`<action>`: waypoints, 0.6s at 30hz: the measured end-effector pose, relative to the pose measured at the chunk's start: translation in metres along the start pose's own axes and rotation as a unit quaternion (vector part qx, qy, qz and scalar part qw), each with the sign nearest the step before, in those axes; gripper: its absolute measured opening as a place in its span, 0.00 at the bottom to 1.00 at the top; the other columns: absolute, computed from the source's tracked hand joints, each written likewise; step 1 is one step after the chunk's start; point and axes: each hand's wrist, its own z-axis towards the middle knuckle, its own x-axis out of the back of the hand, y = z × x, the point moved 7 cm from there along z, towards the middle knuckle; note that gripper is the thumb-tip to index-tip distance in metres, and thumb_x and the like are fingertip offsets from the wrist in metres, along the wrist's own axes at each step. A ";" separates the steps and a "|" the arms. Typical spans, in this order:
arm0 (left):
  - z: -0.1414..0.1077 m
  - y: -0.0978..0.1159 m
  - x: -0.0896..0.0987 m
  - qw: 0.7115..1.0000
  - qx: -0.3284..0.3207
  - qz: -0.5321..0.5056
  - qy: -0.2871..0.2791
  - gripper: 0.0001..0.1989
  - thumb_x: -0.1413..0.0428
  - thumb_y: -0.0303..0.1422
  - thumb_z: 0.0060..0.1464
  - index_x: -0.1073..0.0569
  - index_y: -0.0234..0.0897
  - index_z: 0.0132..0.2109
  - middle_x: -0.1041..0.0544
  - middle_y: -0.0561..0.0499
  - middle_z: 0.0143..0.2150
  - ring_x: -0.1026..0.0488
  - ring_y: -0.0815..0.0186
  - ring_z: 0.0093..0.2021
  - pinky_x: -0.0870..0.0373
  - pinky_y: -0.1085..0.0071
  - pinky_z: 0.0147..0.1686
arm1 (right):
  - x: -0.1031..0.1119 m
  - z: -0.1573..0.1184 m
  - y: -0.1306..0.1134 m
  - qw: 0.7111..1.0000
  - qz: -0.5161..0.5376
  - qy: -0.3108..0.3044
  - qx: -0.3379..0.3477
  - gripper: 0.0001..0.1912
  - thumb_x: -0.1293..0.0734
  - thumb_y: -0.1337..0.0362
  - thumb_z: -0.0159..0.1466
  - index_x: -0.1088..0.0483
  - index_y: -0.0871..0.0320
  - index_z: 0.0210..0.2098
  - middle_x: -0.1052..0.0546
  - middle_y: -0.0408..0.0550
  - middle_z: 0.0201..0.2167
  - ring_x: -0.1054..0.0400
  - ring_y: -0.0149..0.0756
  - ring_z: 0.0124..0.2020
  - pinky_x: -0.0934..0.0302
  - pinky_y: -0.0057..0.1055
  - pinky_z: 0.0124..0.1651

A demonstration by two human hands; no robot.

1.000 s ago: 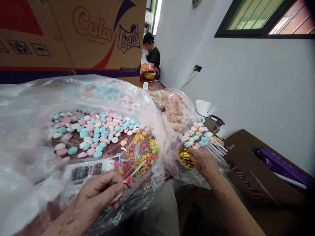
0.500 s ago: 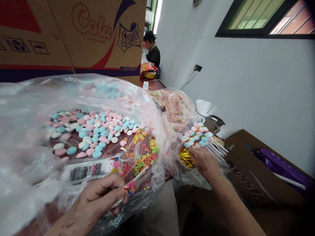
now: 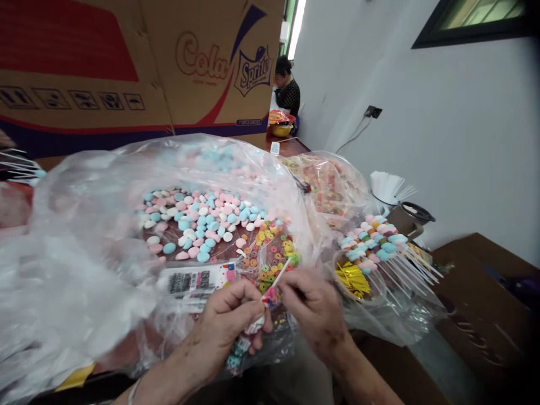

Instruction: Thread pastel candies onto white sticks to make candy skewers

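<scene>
My left hand (image 3: 230,326) is closed around a candy skewer (image 3: 239,351) in a clear printed wrapper, its white stick (image 3: 282,271) pointing up and right. The wrapper is gathered around the stick just above my fingers. Close beside that gathered part, my right hand (image 3: 314,304) has its fingers pinched together; whatever they hold is hidden. Gold twist ties (image 3: 353,279) lie in a round container to the right. Flat printed wrappers (image 3: 198,284) rest on the plastic left of my hands. Beyond them are pink, blue and white candies (image 3: 205,222) and small coloured ring candies (image 3: 270,253).
Finished-looking candy skewers (image 3: 375,242) are stacked at right, near white sticks (image 3: 388,188) and a dark mug (image 3: 407,219). A large cardboard box (image 3: 156,73) stands behind the plastic bag (image 3: 97,214). Another person (image 3: 289,93) sits farther back. An open carton (image 3: 476,292) is lower right.
My right hand has moved left from the gold twist ties to the gathered wrapper at my left hand. The camera view has turned left; my left hand still holds the skewer.
</scene>
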 end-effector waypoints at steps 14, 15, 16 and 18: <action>0.003 0.004 0.030 0.986 -0.078 0.020 0.147 0.12 0.38 0.39 0.48 0.31 0.37 0.29 0.29 0.58 0.20 0.33 0.71 0.17 0.37 0.77 0.16 | -0.046 -0.001 -0.029 0.987 -0.081 -0.008 0.142 0.15 0.40 0.73 0.67 0.35 0.58 0.24 0.32 0.42 0.22 0.39 0.32 0.26 0.46 0.29 0.30; 0.005 0.003 0.032 0.985 -0.076 0.034 0.150 0.12 0.38 0.39 0.48 0.31 0.38 0.29 0.29 0.58 0.19 0.34 0.71 0.17 0.38 0.77 0.16 | -0.045 -0.005 -0.038 0.968 -0.136 0.023 0.209 0.15 0.40 0.74 0.68 0.32 0.59 0.26 0.32 0.44 0.22 0.40 0.33 0.26 0.46 0.31 0.31; 0.007 0.004 0.034 0.985 -0.072 0.052 0.148 0.12 0.39 0.39 0.48 0.32 0.38 0.28 0.31 0.59 0.18 0.35 0.71 0.16 0.39 0.77 0.16 | -0.044 -0.009 -0.044 0.946 -0.177 0.042 0.269 0.14 0.41 0.74 0.69 0.30 0.60 0.29 0.31 0.45 0.23 0.40 0.35 0.27 0.46 0.33 0.32; 0.012 0.007 0.035 0.987 -0.055 0.100 0.115 0.10 0.41 0.37 0.48 0.33 0.38 0.27 0.33 0.60 0.17 0.37 0.71 0.16 0.39 0.76 0.16 | -0.044 -0.015 -0.050 0.910 -0.218 0.036 0.352 0.14 0.44 0.73 0.71 0.27 0.62 0.38 0.27 0.48 0.26 0.38 0.38 0.31 0.44 0.36 0.36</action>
